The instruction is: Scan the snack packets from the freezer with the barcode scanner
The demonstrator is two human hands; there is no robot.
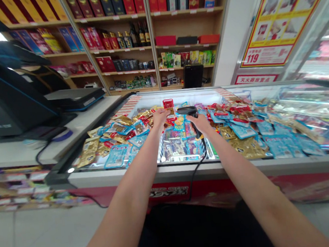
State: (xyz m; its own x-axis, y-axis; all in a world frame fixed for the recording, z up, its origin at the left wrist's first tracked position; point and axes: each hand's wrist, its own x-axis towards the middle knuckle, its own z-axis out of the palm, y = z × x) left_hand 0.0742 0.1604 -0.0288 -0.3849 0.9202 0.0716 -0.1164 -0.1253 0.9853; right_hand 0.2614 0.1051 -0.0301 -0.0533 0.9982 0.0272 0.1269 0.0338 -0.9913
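Observation:
My left hand (159, 117) is closed in a pinch on a small red packet (168, 103), held upright above the chest freezer (169, 172). My right hand (199, 122) is wrapped round the handle of a black barcode scanner (187, 110), whose head sits just right of the packet, close to it. The scanner's black cable (196, 171) hangs down over the freezer's front rim. Under both hands lie several blue, gold and red snack packets (118, 155) spread on the freezer's glass lid.
A white counter (18, 153) on the left carries a black till screen (2, 100) and a flat scale. Wooden shelves (145, 43) with boxes and bottles stand behind. A red poster (282, 15) hangs at the right. Grey floor tiles lie below.

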